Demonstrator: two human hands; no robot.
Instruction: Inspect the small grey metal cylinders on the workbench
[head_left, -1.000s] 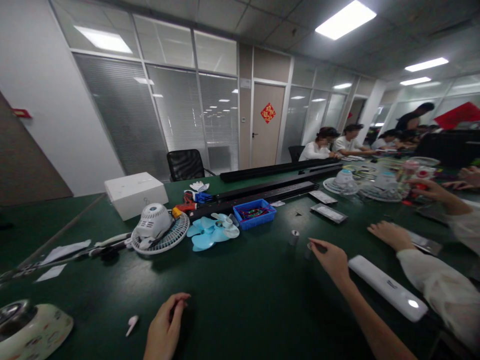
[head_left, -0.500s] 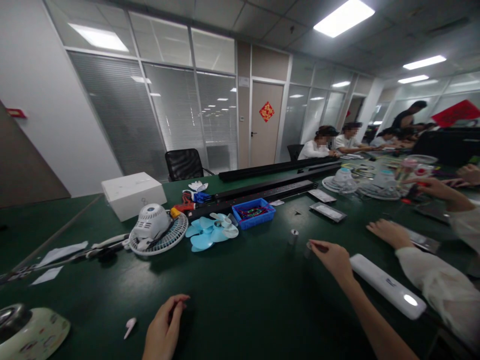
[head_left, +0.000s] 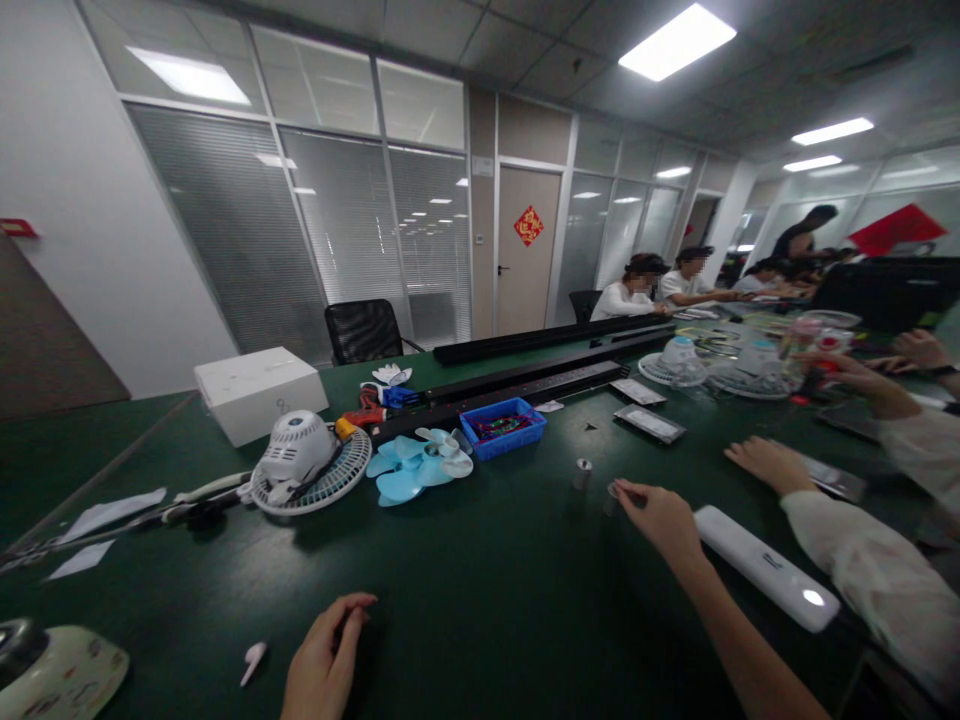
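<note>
My left hand (head_left: 324,660) rests on the green table (head_left: 480,600) at the bottom edge. Its fingers are curled against the thumb, and I cannot see anything between them. A small white earbud-like piece (head_left: 253,661) lies just left of it. My right hand (head_left: 661,517) reaches forward with thumb and forefinger pinched on a small metal part (head_left: 613,491). A short metal cylinder (head_left: 582,472) stands a little to the left of that. A long white bar (head_left: 757,565) lies right beside my right wrist.
Mid-table are a white fan motor on its grille (head_left: 311,465), a blue fan blade (head_left: 416,465), a blue tray (head_left: 502,427), a white box (head_left: 259,390) and black rails (head_left: 525,378). A co-worker's white-sleeved hand (head_left: 765,465) lies to the right. Several people sit farther back.
The view has drifted slightly, shifting everything a little left and up. Both hands have kept their places and poses.
</note>
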